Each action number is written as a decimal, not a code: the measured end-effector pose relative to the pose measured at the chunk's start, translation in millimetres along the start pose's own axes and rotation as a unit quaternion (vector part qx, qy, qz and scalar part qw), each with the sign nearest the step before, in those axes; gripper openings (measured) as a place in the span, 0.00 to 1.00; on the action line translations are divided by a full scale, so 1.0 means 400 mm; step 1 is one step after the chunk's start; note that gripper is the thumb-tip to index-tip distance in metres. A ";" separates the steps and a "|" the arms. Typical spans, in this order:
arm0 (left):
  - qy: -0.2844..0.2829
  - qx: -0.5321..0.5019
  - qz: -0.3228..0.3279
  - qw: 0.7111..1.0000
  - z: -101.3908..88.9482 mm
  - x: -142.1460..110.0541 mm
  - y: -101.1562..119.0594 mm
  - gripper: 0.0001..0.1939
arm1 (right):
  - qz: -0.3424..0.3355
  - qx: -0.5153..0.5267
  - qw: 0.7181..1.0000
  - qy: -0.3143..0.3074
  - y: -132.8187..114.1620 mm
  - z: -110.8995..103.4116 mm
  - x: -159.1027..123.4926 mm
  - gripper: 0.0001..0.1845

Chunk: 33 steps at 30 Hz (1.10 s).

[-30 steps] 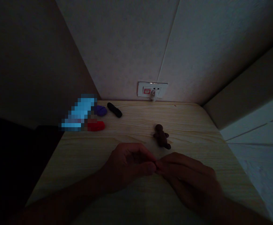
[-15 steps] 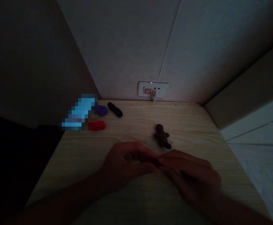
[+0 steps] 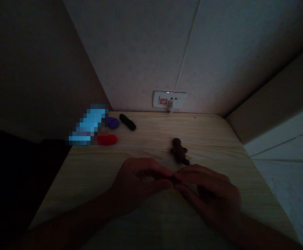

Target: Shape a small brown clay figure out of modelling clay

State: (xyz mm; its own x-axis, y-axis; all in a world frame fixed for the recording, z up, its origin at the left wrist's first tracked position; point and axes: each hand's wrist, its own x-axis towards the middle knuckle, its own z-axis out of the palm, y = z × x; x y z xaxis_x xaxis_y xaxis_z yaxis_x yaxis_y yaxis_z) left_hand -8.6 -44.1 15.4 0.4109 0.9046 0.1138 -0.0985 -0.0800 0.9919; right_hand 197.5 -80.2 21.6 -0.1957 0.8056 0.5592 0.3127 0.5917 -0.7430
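Note:
Between the fingertips of both my hands is a small dark piece (image 3: pixel 174 180), brown like modelling clay and mostly hidden. My left hand (image 3: pixel 138 180) pinches it from the left with thumb and forefinger. From the right, my right hand (image 3: pixel 211 191) closes its thumb and fingers on the same piece. Just beyond my fingertips lies a brown clay figure (image 3: pixel 179 152) with a round head, a body, two stubby arms and one leg showing at its lower right.
A black clay stick (image 3: pixel 127 122), a purple lump (image 3: pixel 112 122) and a red block (image 3: pixel 107 139) lie at the back left of the wooden table (image 3: pixel 151 135), beside a blurred-out bright patch (image 3: pixel 89 125). A wall socket (image 3: pixel 169 99) with a plug sits behind the table.
My right hand has shifted slightly left, and its fingers have moved a little around the small dark piece. My left hand stays nearly still, as does the figure.

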 end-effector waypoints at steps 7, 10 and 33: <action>0.000 -0.025 0.008 1.000 0.000 0.005 -0.007 0.09 | 0.023 -0.005 1.000 -0.004 0.001 -0.004 0.000 0.13; -0.012 -0.029 -0.002 0.999 -0.001 0.004 -0.006 0.11 | 0.020 -0.005 1.000 -0.004 0.002 -0.004 -0.003 0.14; -0.001 0.023 0.046 0.999 -0.005 0.004 -0.008 0.07 | 0.063 0.024 0.998 0.002 0.004 0.001 0.004 0.11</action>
State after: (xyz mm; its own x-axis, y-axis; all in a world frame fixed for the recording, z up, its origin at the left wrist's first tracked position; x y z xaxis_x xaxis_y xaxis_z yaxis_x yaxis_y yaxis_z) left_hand -9.3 -41.7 12.2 0.4038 0.8916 0.2050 -0.0941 -0.1824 0.9787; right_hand 197.4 -78.2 21.1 -0.1538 0.8736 0.4617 0.2897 0.4866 -0.8242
